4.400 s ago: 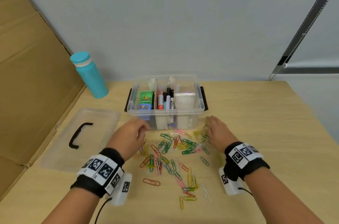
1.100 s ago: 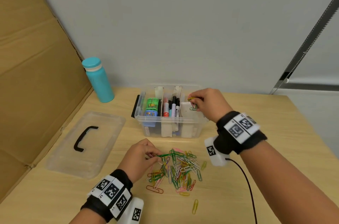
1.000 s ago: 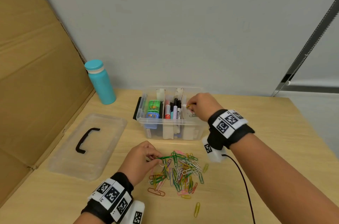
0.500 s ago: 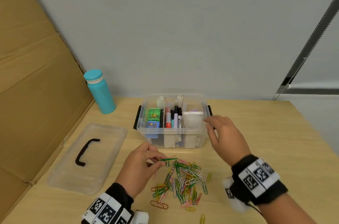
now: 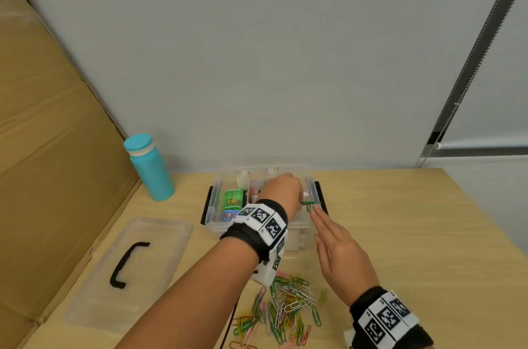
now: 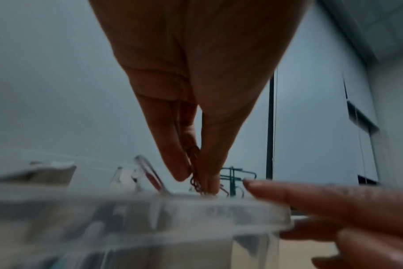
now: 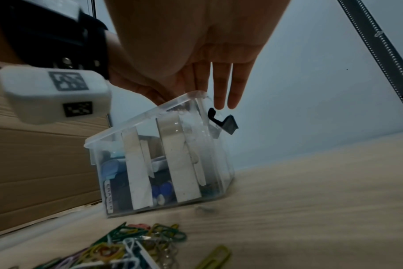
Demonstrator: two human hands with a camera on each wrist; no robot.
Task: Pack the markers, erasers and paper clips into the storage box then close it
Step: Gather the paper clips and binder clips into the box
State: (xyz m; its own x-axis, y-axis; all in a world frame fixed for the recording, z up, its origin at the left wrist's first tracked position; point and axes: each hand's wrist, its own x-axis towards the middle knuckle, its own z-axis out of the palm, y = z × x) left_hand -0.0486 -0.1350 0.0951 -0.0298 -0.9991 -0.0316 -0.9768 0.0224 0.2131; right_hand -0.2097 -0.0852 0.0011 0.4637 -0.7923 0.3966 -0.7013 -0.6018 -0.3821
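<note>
1. The left hand now reaches over the right end of the storage box. Half a second ago it was down at the pile on the table, pinching a green clip.
2. Its thumb and fingers press together around a small bunch of paper clips, held just above the rim of the box. One green clip sticks out to the right of the hand.
3. The right hand has dropped back from the box. It is flat, fingers straight and together, holding nothing. Its fingertips sit just beside the box's right end, near the black latch.
4. Markers and erasers stand in the left and middle compartments of the box, partly hidden by the left wrist.
5. The loose pile of paper clips remains on the table, in front of the box, between the two forearms.
6. The clear lid with its black handle lies flat to the left, well apart from the box, as before.
7. A teal bottle stands upright at the back left, beside the cardboard.
</note>
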